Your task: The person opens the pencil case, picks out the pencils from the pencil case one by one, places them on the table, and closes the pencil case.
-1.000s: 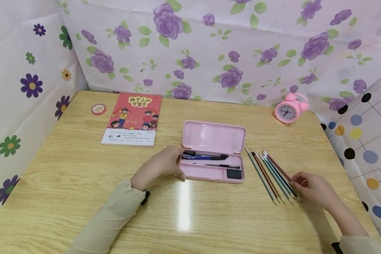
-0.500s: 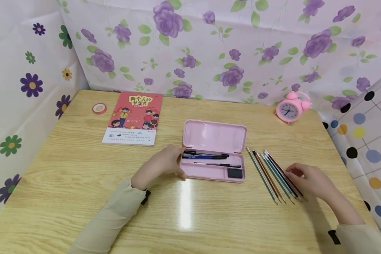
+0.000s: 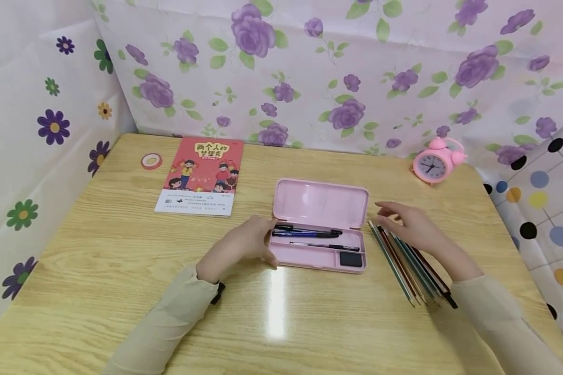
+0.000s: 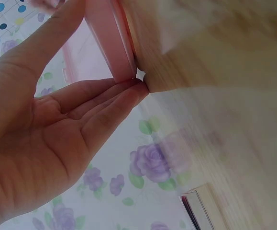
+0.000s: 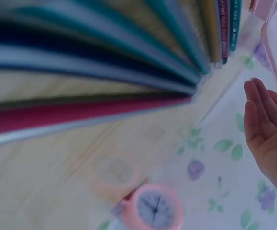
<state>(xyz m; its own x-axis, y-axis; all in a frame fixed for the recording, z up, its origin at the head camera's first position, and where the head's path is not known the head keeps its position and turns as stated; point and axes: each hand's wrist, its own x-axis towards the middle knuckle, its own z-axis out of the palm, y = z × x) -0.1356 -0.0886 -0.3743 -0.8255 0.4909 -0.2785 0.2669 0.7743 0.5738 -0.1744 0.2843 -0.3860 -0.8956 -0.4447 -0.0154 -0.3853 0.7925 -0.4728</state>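
An open pink pencil case lies on the table with its lid folded back. Dark pens and a black block, perhaps an eraser, are in its compartments. My left hand holds the case's left end, thumb at the front corner and fingers behind; the left wrist view shows the pink end wall between them. To the right of the case lie several pencils, fanned slightly. Over their far ends is my right hand, fingers loosely extended toward the lid, with nothing visible in it.
A red book lies at the back left, beside a small round red-rimmed item. At the back right stands a pink alarm clock. Patterned cloth hangs behind the wooden table.
My right hand has moved from the right side of the pencils to above their far ends, nearer the case. The left hand stays at the case's left end.
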